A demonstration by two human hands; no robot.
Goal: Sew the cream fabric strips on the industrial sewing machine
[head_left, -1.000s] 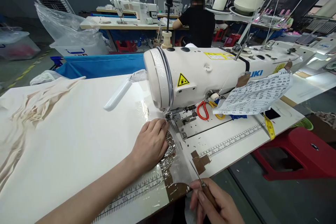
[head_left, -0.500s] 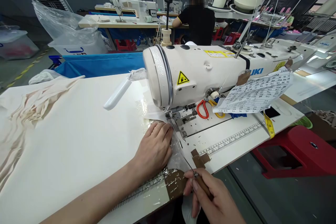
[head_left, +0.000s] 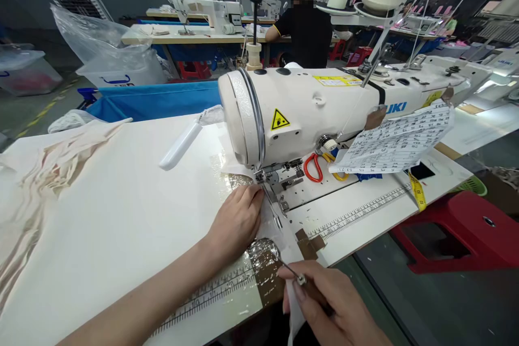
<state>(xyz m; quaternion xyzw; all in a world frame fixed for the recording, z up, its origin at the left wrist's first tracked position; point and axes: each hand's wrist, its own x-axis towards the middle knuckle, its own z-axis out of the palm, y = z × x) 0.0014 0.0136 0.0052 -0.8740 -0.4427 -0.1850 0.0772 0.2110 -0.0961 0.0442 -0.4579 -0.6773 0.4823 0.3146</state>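
Note:
A white JUKI sewing machine (head_left: 308,113) stands on a cream table (head_left: 121,200). My left hand (head_left: 237,223) lies flat, fingers together, pressing a thin white piece of fabric (head_left: 271,224) against the table just left of the presser foot (head_left: 271,184). My right hand (head_left: 328,308) is closed round the brown wooden handle of a thin metal awl (head_left: 302,281) at the table's front edge. The awl's tip points up-left toward the fabric under my left hand. Shiny clear tape (head_left: 263,251) covers the table between the two hands.
Orange-handled scissors (head_left: 313,167) lie behind the needle, under a printed paper sheet (head_left: 399,140). A yellow tape measure (head_left: 416,192) hangs off the table. A red stool (head_left: 458,232) stands at right. Beige cloth (head_left: 44,173) is bunched far left. A person in black sits behind.
My right hand with the awl has drawn back toward the front edge and slightly right. My left hand slid forward again, its fingertips close to the presser foot.

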